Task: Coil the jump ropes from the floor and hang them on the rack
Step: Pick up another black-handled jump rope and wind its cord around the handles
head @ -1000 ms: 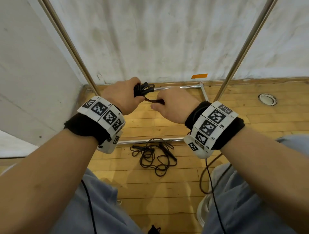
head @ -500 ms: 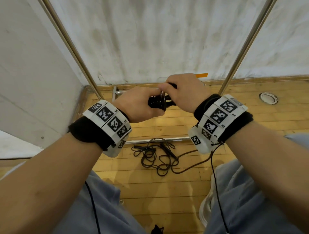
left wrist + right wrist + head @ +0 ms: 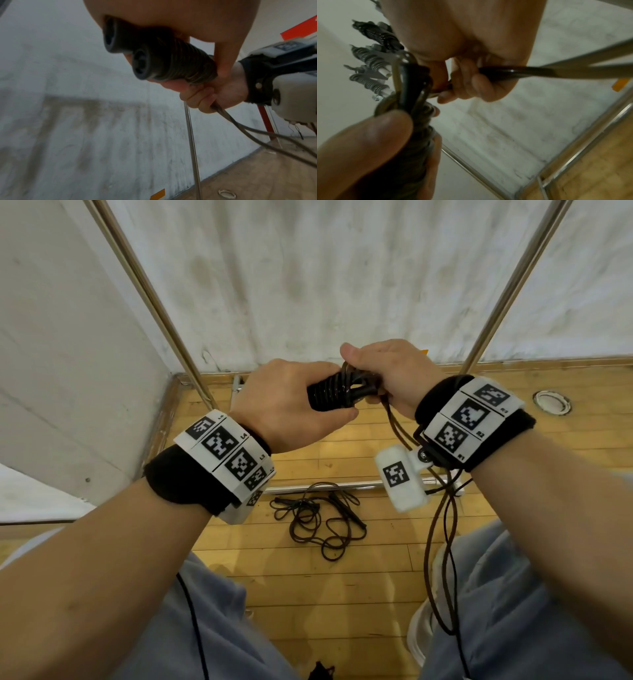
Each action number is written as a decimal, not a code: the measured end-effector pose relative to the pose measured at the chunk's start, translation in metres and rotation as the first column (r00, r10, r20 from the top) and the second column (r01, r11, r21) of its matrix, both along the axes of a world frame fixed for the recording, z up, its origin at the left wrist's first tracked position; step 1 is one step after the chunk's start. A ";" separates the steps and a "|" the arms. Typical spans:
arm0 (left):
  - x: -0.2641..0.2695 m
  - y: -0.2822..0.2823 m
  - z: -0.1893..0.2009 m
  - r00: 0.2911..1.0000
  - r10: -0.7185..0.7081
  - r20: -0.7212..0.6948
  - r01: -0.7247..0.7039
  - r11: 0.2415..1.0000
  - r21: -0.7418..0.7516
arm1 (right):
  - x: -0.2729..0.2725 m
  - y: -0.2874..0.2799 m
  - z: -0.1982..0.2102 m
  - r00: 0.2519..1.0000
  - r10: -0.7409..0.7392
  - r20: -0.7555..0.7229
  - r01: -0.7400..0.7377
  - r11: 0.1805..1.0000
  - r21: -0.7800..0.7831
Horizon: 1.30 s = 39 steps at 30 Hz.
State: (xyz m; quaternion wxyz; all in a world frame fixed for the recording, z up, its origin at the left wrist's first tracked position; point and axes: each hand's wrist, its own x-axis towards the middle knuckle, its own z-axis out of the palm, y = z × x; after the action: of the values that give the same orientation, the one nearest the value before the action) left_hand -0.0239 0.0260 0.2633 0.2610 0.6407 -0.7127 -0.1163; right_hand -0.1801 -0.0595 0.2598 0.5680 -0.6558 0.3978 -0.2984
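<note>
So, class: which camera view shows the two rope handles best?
The left wrist view: both handles show their round ends side by side with rope wound round them, gripped by the left hand. The head view shows them partly covered; the right wrist view is blurred.

Black wristbands [image 3: 185, 477] carry white marker-printed tiles [image 3: 219, 441]; a white camera housing [image 3: 399, 477] hangs under the right wrist; thin black cables [image 3: 193, 618] cross light blue trousers [image 3: 507, 604].

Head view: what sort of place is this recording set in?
Probably a gym or sports hall corner. The floor is pale varnished wooden strip flooring with a round metal floor socket, a tangled black jump rope lies on it, and a bare metal tube rack stands against a stained white wall.
</note>
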 end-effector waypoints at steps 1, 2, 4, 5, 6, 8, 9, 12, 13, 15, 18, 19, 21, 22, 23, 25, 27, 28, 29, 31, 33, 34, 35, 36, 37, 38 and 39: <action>0.000 0.000 0.000 1.000 0.005 -0.018 -0.006 1.000 -0.021 | 0.001 0.001 -0.002 0.997 0.019 0.072 -0.024 0.997 0.072; 0.001 0.000 0.000 0.999 0.015 -0.038 -0.017 0.999 -0.040 | 0.004 0.004 -0.005 0.988 0.021 0.152 -0.044 0.989 0.144; 0.001 -0.001 0.000 0.997 0.048 -0.055 -0.051 0.997 -0.062 | 0.009 0.010 -0.009 0.962 -0.014 0.273 -0.053 0.970 0.235; 0.002 -0.002 0.000 0.997 0.066 -0.049 -0.069 0.995 -0.072 | 0.012 0.013 -0.011 0.953 -0.036 0.301 -0.042 0.968 0.247; 0.003 -0.003 0.000 0.996 0.082 -0.043 -0.085 0.993 -0.085 | 0.014 0.016 -0.012 0.951 -0.046 0.307 -0.030 0.971 0.237; 0.006 -0.004 0.001 0.993 0.106 -0.046 -0.110 0.987 -0.114 | 0.017 0.021 -0.012 0.967 -0.033 0.253 -0.004 0.990 0.143; 0.008 -0.005 0.002 0.992 0.115 -0.055 -0.121 0.985 -0.125 | 0.019 0.023 -0.011 0.982 -0.018 0.190 0.006 0.998 0.064; 0.011 -0.008 0.002 0.991 0.126 -0.051 -0.131 0.985 -0.115 | 0.022 0.029 -0.011 1.000 0.017 -0.017 -0.019 0.989 -0.149; 0.011 -0.008 0.002 0.992 0.125 -0.035 -0.128 0.987 -0.100 | 0.022 0.030 -0.011 0.996 0.015 -0.084 -0.031 0.979 -0.202; 0.010 -0.008 0.001 0.992 0.124 -0.005 -0.124 0.989 -0.077 | 0.021 0.032 -0.012 0.982 -0.007 -0.190 -0.045 0.963 -0.265; 0.014 -0.010 0.001 0.990 0.139 0.037 -0.135 0.987 -0.090 | 0.021 0.035 -0.012 0.966 -0.046 -0.253 -0.036 0.950 -0.310; 0.016 -0.012 0.001 0.988 0.148 0.049 -0.143 0.985 -0.094 | 0.021 0.036 -0.013 0.958 -0.051 -0.281 -0.048 0.941 -0.335; 0.019 -0.014 0.000 0.983 0.169 0.074 -0.163 0.983 -0.078 | 0.022 0.036 -0.014 0.945 -0.044 -0.325 -0.080 0.930 -0.360; 0.020 -0.015 -0.001 0.980 0.177 0.092 -0.171 0.983 -0.065 | 0.022 0.035 -0.014 0.939 -0.040 -0.341 -0.090 0.930 -0.357; 0.021 -0.016 -0.002 0.977 0.182 0.110 -0.177 0.983 -0.052 | 0.022 0.033 -0.015 0.931 -0.038 -0.363 -0.100 0.930 -0.355; 0.024 -0.017 -0.003 0.972 0.189 0.139 -0.187 0.982 -0.028 | 0.022 0.032 -0.016 0.901 -0.041 -0.433 -0.137 0.918 -0.372; 0.029 -0.020 -0.004 0.963 0.213 0.163 -0.214 0.977 -0.009 | 0.022 0.033 -0.018 0.855 -0.049 -0.516 -0.192 0.895 -0.403; 0.032 -0.021 -0.005 0.958 0.227 0.178 -0.231 0.973 0.003 | 0.022 0.035 -0.018 0.829 -0.054 -0.557 -0.219 0.885 -0.411; 0.034 -0.022 -0.005 0.952 0.236 0.195 -0.244 0.970 0.018 | 0.022 0.036 -0.018 0.802 -0.055 -0.595 -0.246 0.877 -0.413; 0.038 -0.024 -0.006 0.944 0.237 0.229 -0.258 0.964 0.068 | 0.022 0.038 -0.018 0.748 -0.058 -0.661 -0.296 0.862 -0.411; 0.041 -0.026 -0.008 0.944 0.231 0.236 -0.267 0.955 0.131 | 0.022 0.038 -0.019 0.707 -0.063 -0.705 -0.339 0.844 -0.416; 0.041 -0.026 -0.008 0.945 0.231 0.233 -0.270 0.951 0.153 | 0.022 0.038 -0.018 0.698 -0.062 -0.714 -0.354 0.837 -0.418; 0.041 -0.026 -0.008 0.943 0.233 0.237 -0.275 0.947 0.164 | 0.021 0.038 -0.016 0.694 -0.055 -0.718 -0.366 0.832 -0.417; 0.041 -0.026 -0.008 0.939 0.235 0.251 -0.281 0.945 0.169 | 0.020 0.037 -0.015 0.691 -0.045 -0.722 -0.381 0.826 -0.416; 0.039 -0.025 -0.009 0.934 0.230 0.273 -0.283 0.943 0.175 | 0.019 0.037 -0.013 0.687 -0.035 -0.726 -0.403 0.813 -0.420; 0.037 -0.025 -0.011 0.931 0.216 0.295 -0.277 0.943 0.185 | 0.017 0.037 -0.011 0.684 -0.028 -0.729 -0.430 0.792 -0.434; 0.034 -0.024 -0.012 0.929 0.192 0.317 -0.263 0.944 0.199 | 0.016 0.036 -0.009 0.684 -0.025 -0.729 -0.455 0.766 -0.454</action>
State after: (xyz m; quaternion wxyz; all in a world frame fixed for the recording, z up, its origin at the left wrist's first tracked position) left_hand 0.0096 0.0019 0.2508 0.0855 0.7563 -0.6445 -0.0732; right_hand -0.1639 -0.0230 0.2504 0.1673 -0.9075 0.3799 -0.0651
